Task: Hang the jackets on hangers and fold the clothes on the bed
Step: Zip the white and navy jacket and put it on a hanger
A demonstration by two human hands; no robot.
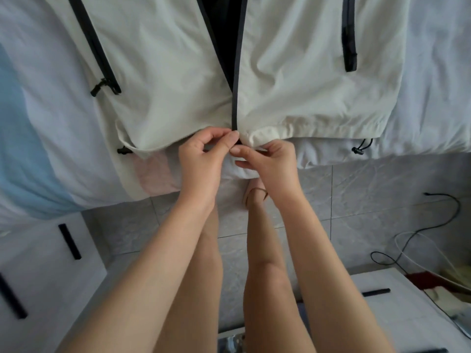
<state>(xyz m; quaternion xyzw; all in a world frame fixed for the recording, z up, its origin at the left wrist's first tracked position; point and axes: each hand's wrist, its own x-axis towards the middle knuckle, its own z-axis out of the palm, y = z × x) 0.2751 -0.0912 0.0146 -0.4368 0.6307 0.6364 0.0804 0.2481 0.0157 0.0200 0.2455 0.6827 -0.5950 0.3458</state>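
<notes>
Jacket (178, 59) lies flat at near edge of bed (433, 72), front partly open. We pinch zipper (235, 98) at hem with left hand (201, 159) and right hand (272, 164), fingertips touching each other.

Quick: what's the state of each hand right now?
Left hand: closed, pinching the front zipper of the cream jacket at its bottom end.
Right hand: closed, pinching the same zipper end from the other side.

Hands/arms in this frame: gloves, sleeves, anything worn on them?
Nothing worn that shows. The left hand and right hand have no gloves, rings, watch or bands visible. The left forearm and right forearm are uncovered to the frame edge; no sleeve in view.
</notes>
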